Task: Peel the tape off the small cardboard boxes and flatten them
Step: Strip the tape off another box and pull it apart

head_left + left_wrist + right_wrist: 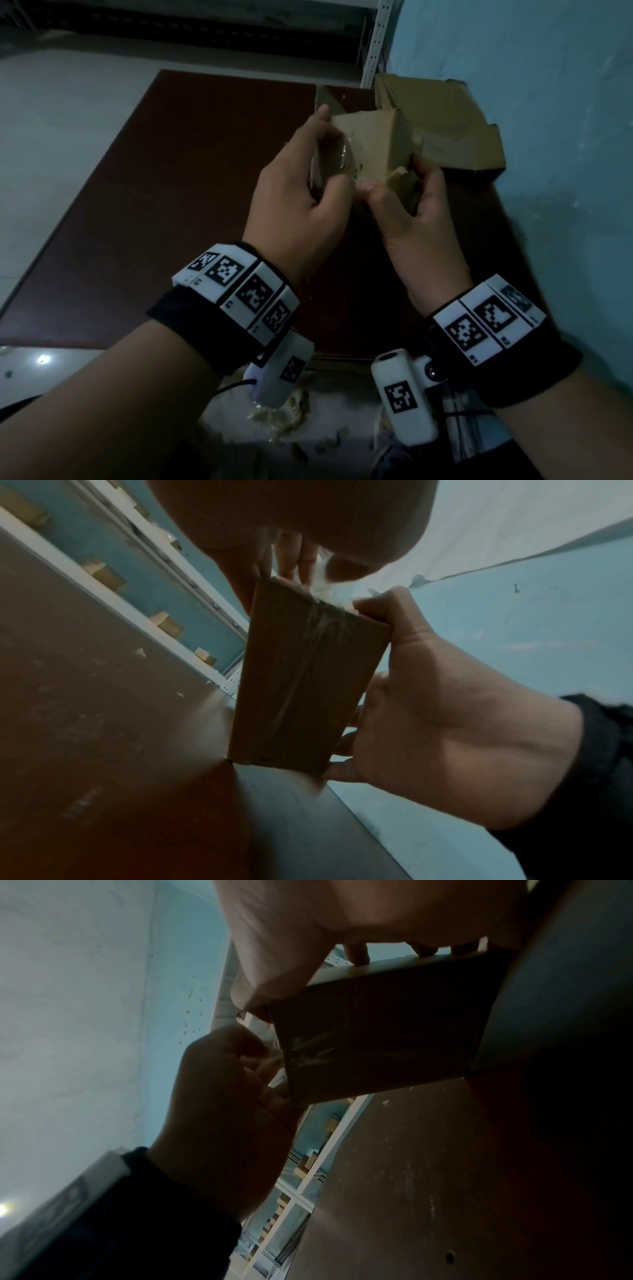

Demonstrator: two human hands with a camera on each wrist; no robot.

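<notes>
A small brown cardboard box [373, 147] is held over the dark brown table [171, 205], between both hands. In the left wrist view one lower corner of the box [308, 674] seems to touch the tabletop. Clear tape [318, 631] runs along one face and is bunched white at the top end. My left hand [308, 178] is at the box's left side, fingers curled, pinching the loose tape [272, 1057]. Gripping the near right corner is my right hand [407, 202], thumb on the front, fingers behind [407, 669].
Opened, partly flattened cardboard [445, 130] lies at the table's back right against the blue wall [548, 102]. A white metal rack [375, 41] stands behind. Peeled tape scraps [284, 414] lie on the floor below the near table edge.
</notes>
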